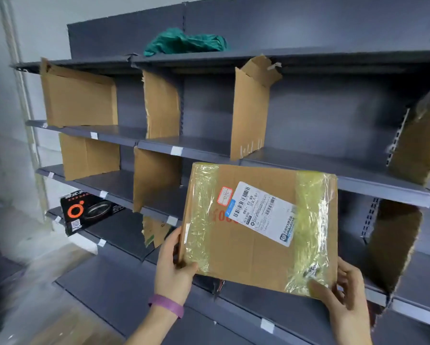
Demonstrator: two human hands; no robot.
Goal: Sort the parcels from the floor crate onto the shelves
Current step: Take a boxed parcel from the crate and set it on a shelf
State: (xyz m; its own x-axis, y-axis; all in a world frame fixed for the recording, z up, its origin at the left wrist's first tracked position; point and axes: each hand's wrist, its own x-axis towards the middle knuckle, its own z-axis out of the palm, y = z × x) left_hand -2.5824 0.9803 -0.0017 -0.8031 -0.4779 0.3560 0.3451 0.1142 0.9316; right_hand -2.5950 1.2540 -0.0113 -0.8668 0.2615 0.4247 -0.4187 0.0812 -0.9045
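A person's left hand (174,267) and right hand (346,292), fingers gripping a taped parcel (258,227) before grey shelves (296,161); reading its label (262,212) first should pick the right bay.

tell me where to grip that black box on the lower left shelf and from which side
Grip the black box across its two narrow side faces, coming in from the front of the shelf. It is flat, propped upright at the shelf's front edge with its printed face forward and open space in front.
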